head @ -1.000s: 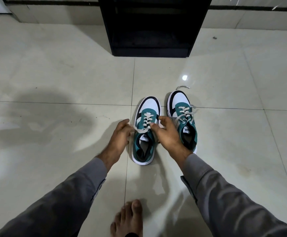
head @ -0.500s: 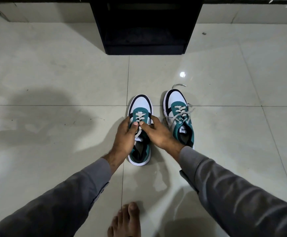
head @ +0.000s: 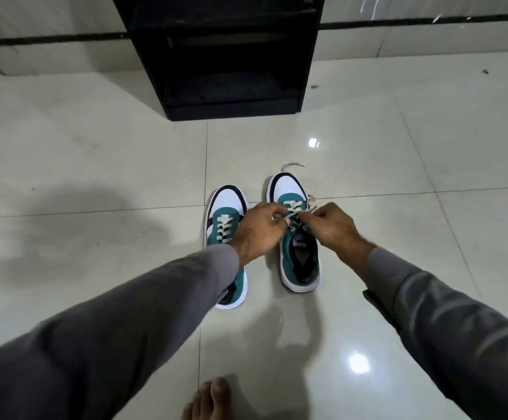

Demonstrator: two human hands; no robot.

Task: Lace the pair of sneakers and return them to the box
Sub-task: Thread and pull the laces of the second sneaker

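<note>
Two teal, white and black sneakers stand side by side on the floor, toes pointing away from me. The left sneaker [head: 227, 219] has its cream lace threaded; my left forearm covers its heel half. Over the right sneaker [head: 298, 256], both hands pinch the cream lace [head: 293, 212]. My left hand [head: 261, 228] grips one strand, and my right hand [head: 331, 225] grips the other. A loose lace end [head: 292, 165] lies on the tiles beyond the toe. No shoe box is in view.
A black open-fronted cabinet [head: 225, 56] stands on the glossy pale tiled floor [head: 95, 177] straight ahead, against the wall. My bare foot [head: 210, 398] rests at the bottom edge, close to the sneakers' heels.
Both hands left the left sneaker's lace and moved right onto the right sneaker's lace. The camera tilted up, showing more of the cabinet.
</note>
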